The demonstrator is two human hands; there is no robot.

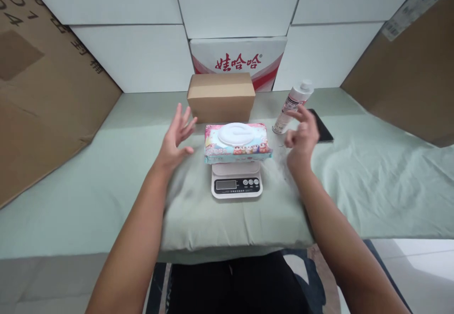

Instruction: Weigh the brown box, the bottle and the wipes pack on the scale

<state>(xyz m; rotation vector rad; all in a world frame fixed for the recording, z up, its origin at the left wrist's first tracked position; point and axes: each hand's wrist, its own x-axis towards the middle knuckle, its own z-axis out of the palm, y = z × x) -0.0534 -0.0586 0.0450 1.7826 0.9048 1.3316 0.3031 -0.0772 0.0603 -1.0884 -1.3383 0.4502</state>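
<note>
A pack of wet wipes (236, 144) with a white oval lid lies across the top of a white digital kitchen scale (237, 188). The scale's display faces me, and I can read no figures on it. To the left of the pack, my left hand (176, 139) is raised with its fingers spread, touching nothing. On the other side, my right hand (303, 136) is held apart from the pack, fingers partly curled and parted, with nothing in them. It is nearest to a white bottle (292, 107), whose lower right side it partly covers.
Behind the wipes stands a brown cardboard box (221, 97), in front of a white and red carton (238, 58). A dark flat object (322, 127) lies by the bottle. Large cardboard sheets (46, 96) flank the table, which a pale green cloth (369, 186) covers.
</note>
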